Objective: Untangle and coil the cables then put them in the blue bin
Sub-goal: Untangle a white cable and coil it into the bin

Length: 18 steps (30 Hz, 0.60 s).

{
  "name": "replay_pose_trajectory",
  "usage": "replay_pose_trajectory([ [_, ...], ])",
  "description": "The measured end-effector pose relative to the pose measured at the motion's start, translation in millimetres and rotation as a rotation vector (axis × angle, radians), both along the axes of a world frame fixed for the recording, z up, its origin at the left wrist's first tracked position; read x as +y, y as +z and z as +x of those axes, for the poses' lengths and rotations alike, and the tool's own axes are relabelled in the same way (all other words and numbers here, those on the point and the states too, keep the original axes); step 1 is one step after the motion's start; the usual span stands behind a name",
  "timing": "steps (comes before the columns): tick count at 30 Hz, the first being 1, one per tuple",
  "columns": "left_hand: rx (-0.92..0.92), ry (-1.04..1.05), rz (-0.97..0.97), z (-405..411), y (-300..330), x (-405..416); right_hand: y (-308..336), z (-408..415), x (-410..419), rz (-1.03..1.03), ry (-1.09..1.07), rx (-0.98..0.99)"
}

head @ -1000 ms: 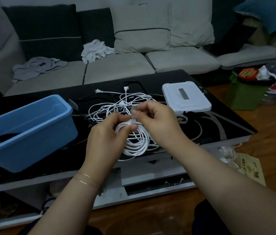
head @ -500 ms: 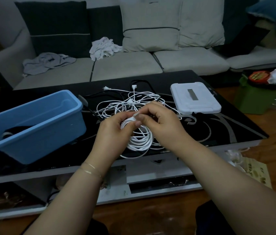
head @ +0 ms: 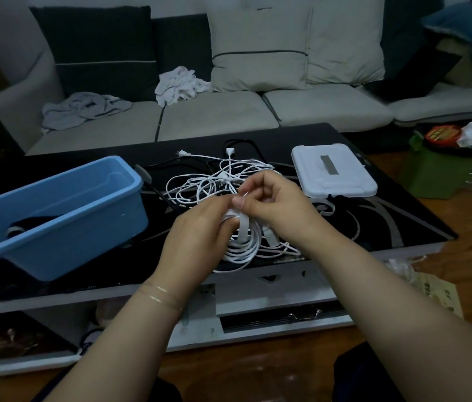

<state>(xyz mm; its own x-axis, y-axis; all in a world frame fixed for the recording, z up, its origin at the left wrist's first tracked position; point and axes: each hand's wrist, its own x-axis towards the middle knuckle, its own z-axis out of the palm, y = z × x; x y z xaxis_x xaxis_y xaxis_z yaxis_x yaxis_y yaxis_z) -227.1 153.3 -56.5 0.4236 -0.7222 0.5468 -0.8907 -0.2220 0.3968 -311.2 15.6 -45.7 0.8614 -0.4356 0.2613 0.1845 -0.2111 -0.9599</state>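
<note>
Both hands meet above the worktop [head: 403, 224]: left hand [head: 197, 242] grips the coiled white cable [head: 242, 248], right hand [head: 275, 204] pinches its strand at the top. Blue bin [head: 63, 250] stands to their left.

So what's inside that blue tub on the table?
Inside the blue bin lies something dark with a pale band, probably a coiled black cable. The near wall hides most of the bin's floor, so anything more cannot be seen.
</note>
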Motion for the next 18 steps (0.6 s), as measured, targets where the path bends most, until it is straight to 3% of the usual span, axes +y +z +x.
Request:
replay_pose_trajectory([
  [7,0.022,-0.010,0.002,-3.3,-4.7,1.0,0.4,-6.2,2.6,-0.050,0.055,0.041],
  [18,0.628,-0.147,-0.019,1.2,1.2,-2.2,-6.6,-4.3,4.4,-0.077,-0.017,0.045],
])
